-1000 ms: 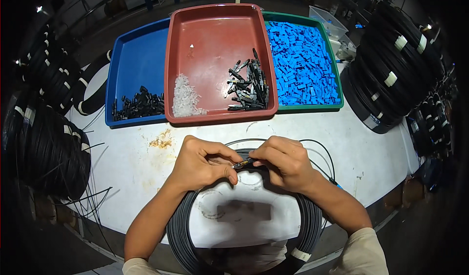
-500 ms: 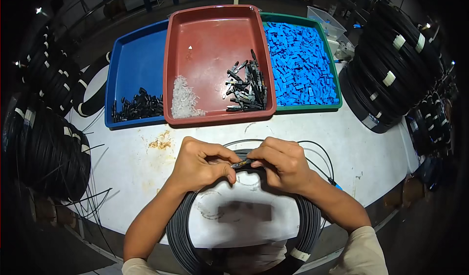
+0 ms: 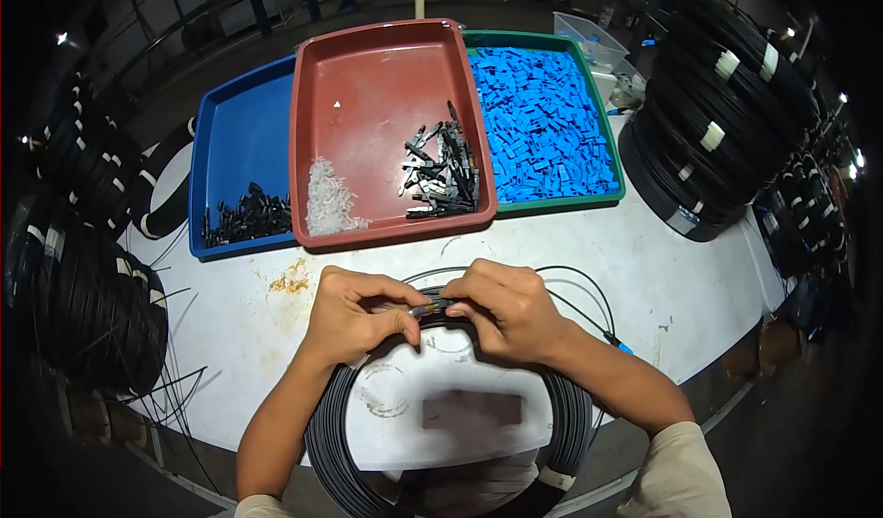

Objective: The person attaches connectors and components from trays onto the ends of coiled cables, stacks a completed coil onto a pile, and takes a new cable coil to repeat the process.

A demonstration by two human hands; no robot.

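My left hand (image 3: pixel 357 314) pinches the left end of a small black cable connector (image 3: pixel 430 308) between thumb and fingertips. From the other side, my right hand (image 3: pixel 508 310) grips the same connector near its right end. Fingertips cover part of it, so its fine details are hard to make out. Both hands are over the far part of a large coil of black cable (image 3: pixel 572 417), which lies at the table's near edge. A loose loop of that cable runs out to the right and ends in a blue connector (image 3: pixel 624 347).
Beyond the coil stand a blue tray (image 3: pixel 241 132) with black parts, a red tray (image 3: pixel 368 76) with clear sleeves and black connectors, and a green tray (image 3: pixel 614 164) full of blue connector pieces (image 3: pixel 543 122). Cable coils rise at left (image 3: pixel 92 306) and right (image 3: pixel 727 122).
The whole view has shifted slightly, so trays and hands appear further left. Both hands keep their pinch on the connector, with only slight finger movement.
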